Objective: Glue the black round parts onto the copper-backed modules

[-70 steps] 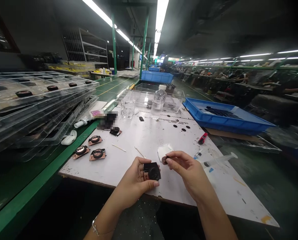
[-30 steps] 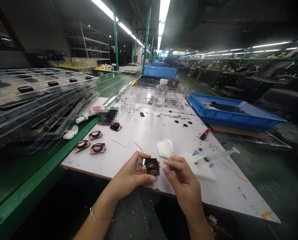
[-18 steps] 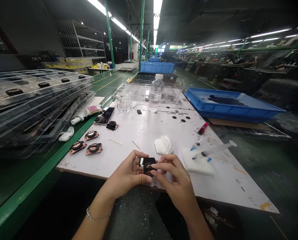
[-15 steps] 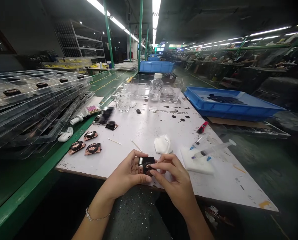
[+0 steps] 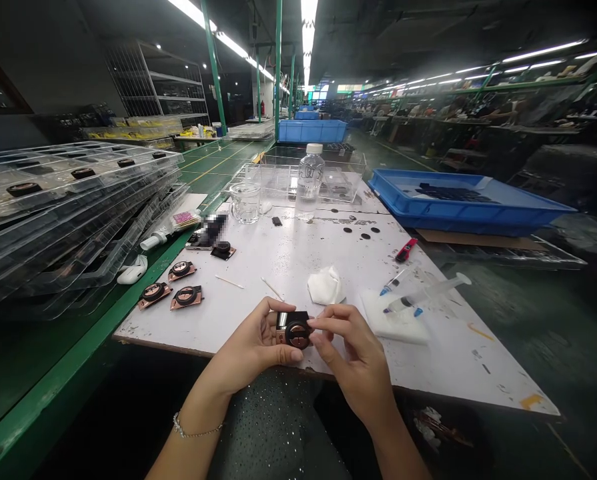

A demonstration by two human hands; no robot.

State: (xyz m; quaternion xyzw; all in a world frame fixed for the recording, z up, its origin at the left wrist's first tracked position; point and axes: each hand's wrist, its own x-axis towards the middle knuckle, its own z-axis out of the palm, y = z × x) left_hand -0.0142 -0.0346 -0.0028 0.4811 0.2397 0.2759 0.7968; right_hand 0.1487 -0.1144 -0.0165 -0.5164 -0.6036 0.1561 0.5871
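Note:
My left hand [image 5: 263, 343] is closed around a small black-and-copper part [image 5: 292, 320] just above the table's front edge. On the part's face sits a round black ring with a copper-coloured centre. My right hand [image 5: 355, 350] holds its fingertips and thumb at the part's right edge, next to the ring. Similar ringed parts [image 5: 187, 297] lie on the table to the left. A crumpled white wipe [image 5: 325, 285] lies beyond my hands, with cotton swabs [image 5: 272, 289] to its left.
Right of my hands, syringes [image 5: 428, 293] with blue tips lie on a white foam pad [image 5: 395, 327], near a red cutter [image 5: 406, 250]. Farther back stand a clear bottle [image 5: 309, 183] and glass mug [image 5: 245, 203]. Clear trays [image 5: 78, 220] are stacked left; a blue tray [image 5: 413, 213] is right.
My right fingers have slid off the ring's middle to the part's right edge, uncovering its copper centre. My left hand keeps its hold.

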